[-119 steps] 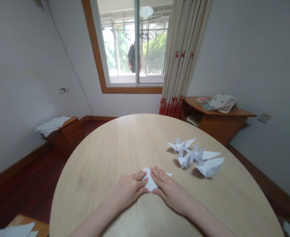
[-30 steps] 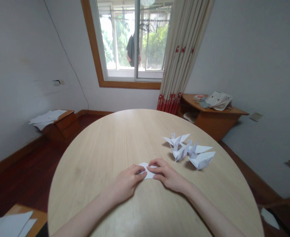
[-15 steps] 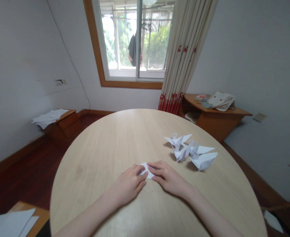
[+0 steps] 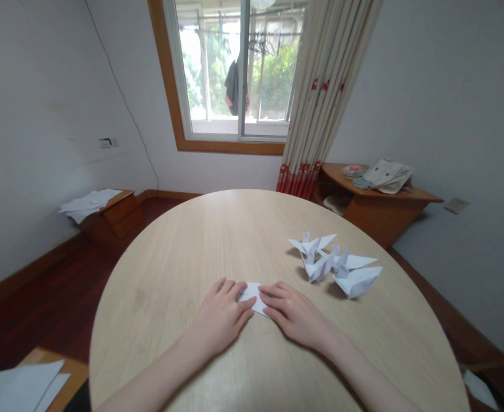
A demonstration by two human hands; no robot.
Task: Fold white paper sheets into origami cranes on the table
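A small piece of folded white paper (image 4: 252, 293) lies on the round table between my two hands, partly covered by fingers. At its left side, my left hand (image 4: 224, 312) holds the paper with thumb and index finger, the other fingers bent toward the tabletop. My right hand (image 4: 292, 312) grips the right side, fingers together along the upper edge and thumb by the lower corner. Beyond my right hand stand several white origami cranes (image 4: 316, 266), grouped close together. The paper's undersides and outer corners are hidden beneath my fingers.
The round wooden table (image 4: 170, 257) fills the middle. Sheets of paper (image 4: 20, 386) rest on a stool at lower left, and more papers lie on a low cabinet (image 4: 121, 217). A corner desk (image 4: 381, 212) bearing a cloth bag (image 4: 392, 174) stands at back right.
My left hand has shifted slightly left and its fingers have spread more. More of the paper shows, and it sits turned a little. The whole view has moved slightly.
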